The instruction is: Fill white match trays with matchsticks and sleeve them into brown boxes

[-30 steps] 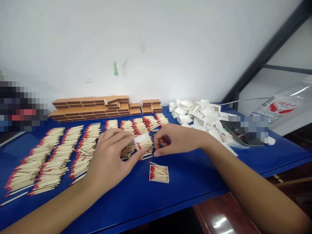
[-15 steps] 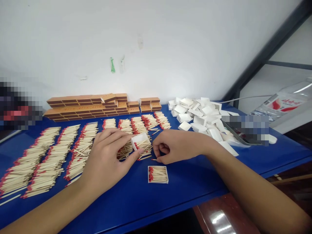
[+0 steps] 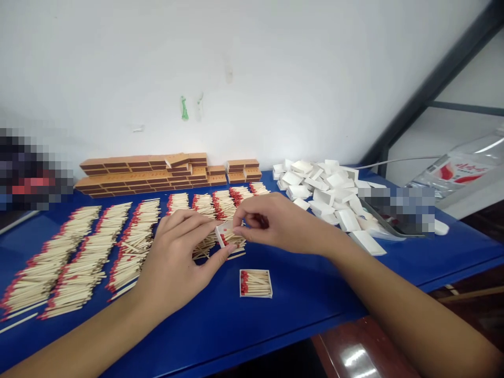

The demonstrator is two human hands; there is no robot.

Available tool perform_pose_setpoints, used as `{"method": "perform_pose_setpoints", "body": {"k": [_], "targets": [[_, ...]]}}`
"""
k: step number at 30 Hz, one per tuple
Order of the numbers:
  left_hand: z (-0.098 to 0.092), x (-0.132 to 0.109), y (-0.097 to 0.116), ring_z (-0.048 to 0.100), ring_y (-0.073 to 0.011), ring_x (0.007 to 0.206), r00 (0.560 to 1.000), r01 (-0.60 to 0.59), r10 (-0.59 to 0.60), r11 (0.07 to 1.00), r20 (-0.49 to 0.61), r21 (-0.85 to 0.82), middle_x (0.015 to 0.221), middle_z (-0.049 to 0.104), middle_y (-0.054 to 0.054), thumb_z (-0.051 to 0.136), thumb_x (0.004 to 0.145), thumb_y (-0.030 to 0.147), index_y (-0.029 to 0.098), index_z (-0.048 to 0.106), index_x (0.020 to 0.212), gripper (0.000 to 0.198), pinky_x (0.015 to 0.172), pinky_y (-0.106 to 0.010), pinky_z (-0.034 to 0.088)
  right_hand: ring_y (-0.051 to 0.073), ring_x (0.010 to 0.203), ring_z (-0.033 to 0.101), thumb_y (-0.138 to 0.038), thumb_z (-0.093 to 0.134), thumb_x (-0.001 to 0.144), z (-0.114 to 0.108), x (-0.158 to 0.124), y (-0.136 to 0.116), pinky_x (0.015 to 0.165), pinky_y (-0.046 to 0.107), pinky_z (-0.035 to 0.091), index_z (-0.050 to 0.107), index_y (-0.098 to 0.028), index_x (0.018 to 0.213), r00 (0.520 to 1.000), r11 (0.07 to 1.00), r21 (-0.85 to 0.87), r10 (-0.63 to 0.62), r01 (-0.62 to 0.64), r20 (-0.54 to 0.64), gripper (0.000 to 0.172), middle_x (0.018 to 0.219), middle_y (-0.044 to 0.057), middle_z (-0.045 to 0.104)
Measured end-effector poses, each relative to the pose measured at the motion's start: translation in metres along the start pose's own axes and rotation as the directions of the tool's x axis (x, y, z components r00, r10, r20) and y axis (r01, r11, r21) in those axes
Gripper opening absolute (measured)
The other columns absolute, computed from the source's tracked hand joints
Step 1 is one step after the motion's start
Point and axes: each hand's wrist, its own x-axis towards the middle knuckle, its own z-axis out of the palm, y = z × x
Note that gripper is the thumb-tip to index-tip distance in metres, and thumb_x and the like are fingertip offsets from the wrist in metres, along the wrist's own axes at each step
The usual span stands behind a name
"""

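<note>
My left hand (image 3: 179, 254) is closed on a small white matchbox tray (image 3: 219, 236), fingers at its far side and thumb at its near side. Matches (image 3: 227, 240) with red heads lie in this tray, which is tilted. My right hand (image 3: 277, 223) is over the tray's right end, thumb and forefinger pinched on a match (image 3: 226, 229) whose red head shows above the others; most of its stick is hidden. Nearer to me on the blue table stands a second white tray (image 3: 255, 297) full of matches, touched by neither hand.
Long rows of matches (image 3: 81, 247) cover the left, with shorter rows (image 3: 178, 202) behind my hands. Brown matchbox covers (image 3: 137, 176) are stacked against the wall. A heap of white trays (image 3: 315, 184) sits at the back right, beside a phone (image 3: 388, 218) and plastic bottle (image 3: 457, 168).
My right hand has lifted from the table surface and moved up and left to the held tray, bringing a match. My left hand keeps its hold on the tray.
</note>
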Motion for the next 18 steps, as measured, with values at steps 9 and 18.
{"method": "perform_pose_setpoints", "body": {"k": [9, 18], "targets": [[0.001, 0.0, -0.001, 0.064, -0.0282, 0.106, 1.0, 0.008, -0.008, 1.0, -0.009, -0.019, 0.106, 0.077, -0.006, 0.073, 0.093, 0.04, 0.021, 0.075, 0.109, 0.025, 0.097, -0.048, 0.051, 0.01, 0.06, 0.047, -0.022, 0.07, 0.09, -0.007, -0.001, 0.004, 0.057, 0.025, 0.033, 0.073, -0.02, 0.088, 0.994, 0.996, -0.084, -0.015, 0.024, 0.104, 0.005, 0.067, -0.005, 0.052], [-0.001, 0.001, -0.001, 0.063, -0.0272, 0.104, 1.0, 0.006, -0.005, 0.999, 0.008, -0.049, 0.105, 0.076, -0.005, 0.07, 0.096, 0.041, 0.022, 0.074, 0.106, 0.022, 0.096, -0.047, 0.05, 0.011, 0.063, 0.048, -0.027, 0.06, 0.1, -0.005, -0.001, 0.009, 0.057, 0.026, 0.036, 0.07, -0.02, 0.092, 0.981, 1.0, -0.013, 0.021, -0.018, 0.195, 0.014, 0.072, -0.003, 0.058]]}}
